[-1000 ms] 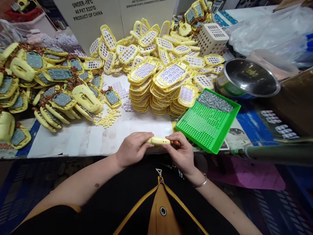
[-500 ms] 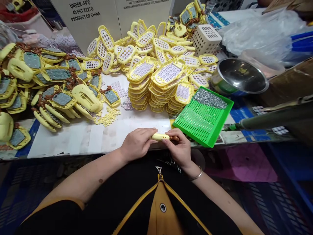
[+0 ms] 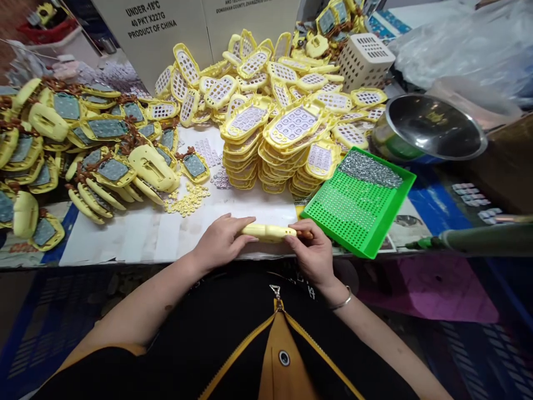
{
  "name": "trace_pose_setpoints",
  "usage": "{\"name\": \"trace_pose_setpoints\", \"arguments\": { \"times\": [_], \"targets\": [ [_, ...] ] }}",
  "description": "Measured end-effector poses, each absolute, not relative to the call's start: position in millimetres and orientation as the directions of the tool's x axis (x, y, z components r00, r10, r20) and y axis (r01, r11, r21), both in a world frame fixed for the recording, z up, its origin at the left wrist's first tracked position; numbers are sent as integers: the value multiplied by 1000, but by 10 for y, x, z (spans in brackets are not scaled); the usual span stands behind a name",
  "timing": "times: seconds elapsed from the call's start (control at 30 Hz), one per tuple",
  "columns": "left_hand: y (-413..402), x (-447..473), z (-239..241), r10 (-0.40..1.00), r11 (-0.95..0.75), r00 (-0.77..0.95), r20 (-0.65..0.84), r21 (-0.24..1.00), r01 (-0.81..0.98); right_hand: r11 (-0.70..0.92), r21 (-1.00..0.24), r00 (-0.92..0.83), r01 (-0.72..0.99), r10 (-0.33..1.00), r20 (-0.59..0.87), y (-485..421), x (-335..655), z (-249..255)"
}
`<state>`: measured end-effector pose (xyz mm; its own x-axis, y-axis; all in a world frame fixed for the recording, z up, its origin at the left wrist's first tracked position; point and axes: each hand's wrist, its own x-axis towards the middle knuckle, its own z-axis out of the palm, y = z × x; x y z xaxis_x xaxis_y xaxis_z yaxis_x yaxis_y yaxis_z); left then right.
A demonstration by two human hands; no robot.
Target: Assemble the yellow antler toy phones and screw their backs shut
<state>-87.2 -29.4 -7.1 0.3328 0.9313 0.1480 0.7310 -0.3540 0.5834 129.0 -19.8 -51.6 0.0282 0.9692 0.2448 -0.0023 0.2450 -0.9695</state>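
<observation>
A yellow plastic toy phone casing [image 3: 270,233] is held level between my two hands at the table's front edge, its narrow side facing me. My left hand [image 3: 222,240] pinches its left end between thumb and fingers. On the other end, my right hand [image 3: 313,250] is closed, with a small brown piece showing by the fingers. Just beyond stand stacks of yellow front shells with printed keypads [image 3: 291,126]. Loose yellow buttons [image 3: 187,201] lie to the left on white paper.
At right, a green perforated tray [image 3: 353,216] holds small silvery screws [image 3: 370,169]; behind it sits a metal bowl [image 3: 433,130]. A screwdriver-like tool [image 3: 478,240] lies further right. Yellow casings with grey screens [image 3: 110,166] crowd the left. A cardboard box [image 3: 166,50] stands behind.
My left hand has slid leftward along the casing, uncovering more of its length. My right hand keeps its hold. The whole view has shifted slightly.
</observation>
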Motion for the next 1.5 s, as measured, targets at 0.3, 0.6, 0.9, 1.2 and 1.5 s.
{"name": "trace_pose_setpoints", "arguments": {
  "times": [0.3, 0.6, 0.9, 1.2, 1.5],
  "targets": [
    [-308, -813, 89, 880, -475, 443, 172, 337, 813, 264, -964, 7, -16, 965, 264, -173, 1288, -495],
    [-214, -689, 80, 842, -539, 483, 241, 324, 778, 291, -956, 48, 22, 955, 292, -122, 1246, -495],
    [-75, -525, 201, 865, 127, 432, -255, 944, 304, 727, -410, 133, 551, 408, 903, -257, 1686, 72],
    [-89, -226, 10, 727, 683, 404, -555, 647, -339, 335, -938, 312, 87, 885, 345, 130, 2723, 350],
    [-43, -67, -23, 758, 652, 307, -575, 681, -333, 512, -858, 354, 38, 796, 491, 185, 2496, 257]
  ]
}}
